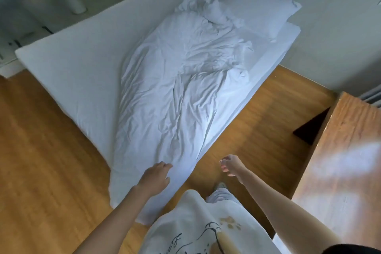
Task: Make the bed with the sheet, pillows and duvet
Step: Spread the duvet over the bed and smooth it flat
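I see the crumpled white cotton duvet [175, 80] lying mid-bed on the white sheeted mattress [68, 68], two white pillows [257, 9] at one o'clock. My left hand [154, 177] rests loosely on the duvet's near corner; my right hand [231, 165] hangs empty, fingers relaxed.

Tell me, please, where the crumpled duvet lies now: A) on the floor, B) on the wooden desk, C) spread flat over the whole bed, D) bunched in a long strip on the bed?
D: the duvet lies in a wrinkled strip along the bed, toward the pillows.
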A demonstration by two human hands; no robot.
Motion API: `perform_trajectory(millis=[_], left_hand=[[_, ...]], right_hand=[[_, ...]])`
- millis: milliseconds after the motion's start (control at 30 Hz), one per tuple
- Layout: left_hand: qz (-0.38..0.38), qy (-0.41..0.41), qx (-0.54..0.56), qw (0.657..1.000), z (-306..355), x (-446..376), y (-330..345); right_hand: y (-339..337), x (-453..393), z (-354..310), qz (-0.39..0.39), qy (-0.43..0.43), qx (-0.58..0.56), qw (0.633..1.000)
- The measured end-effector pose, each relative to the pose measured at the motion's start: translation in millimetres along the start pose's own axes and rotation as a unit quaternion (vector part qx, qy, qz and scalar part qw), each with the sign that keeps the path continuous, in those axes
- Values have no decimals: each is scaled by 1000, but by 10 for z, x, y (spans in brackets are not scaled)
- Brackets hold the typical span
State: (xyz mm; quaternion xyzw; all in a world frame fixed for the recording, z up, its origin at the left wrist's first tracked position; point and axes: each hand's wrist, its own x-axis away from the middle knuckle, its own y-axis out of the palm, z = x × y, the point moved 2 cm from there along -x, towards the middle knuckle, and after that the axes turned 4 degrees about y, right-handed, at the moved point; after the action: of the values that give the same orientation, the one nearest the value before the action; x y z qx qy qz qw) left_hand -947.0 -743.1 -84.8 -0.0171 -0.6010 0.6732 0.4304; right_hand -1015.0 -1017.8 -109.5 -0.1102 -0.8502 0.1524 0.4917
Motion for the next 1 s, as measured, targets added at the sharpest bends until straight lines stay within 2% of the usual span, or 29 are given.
perform_trajectory(millis=[200, 367, 600, 767, 1000], left_hand=[[13, -1, 35, 999, 721, -1250, -534], [-3, 27, 42, 999, 1314, -2139, -928], [-8, 12, 47, 999, 1529, -3448, -1410], [0, -12, 77, 997, 1457, -4551, -1765], [11, -59, 122, 991, 1373, -6127, -2668]], right_hand=[[-1223, -640, -147, 24, -6, -20, 1000], [-2178, -1083, -305, 82, 2, -53, 995], [-2956, -1877, -711, 83, 15, 2, 996], [-3482, -2705, -1413, 70, -8, 71, 995], [-4397, -3681, -2866, 53, -25, 160, 985]])
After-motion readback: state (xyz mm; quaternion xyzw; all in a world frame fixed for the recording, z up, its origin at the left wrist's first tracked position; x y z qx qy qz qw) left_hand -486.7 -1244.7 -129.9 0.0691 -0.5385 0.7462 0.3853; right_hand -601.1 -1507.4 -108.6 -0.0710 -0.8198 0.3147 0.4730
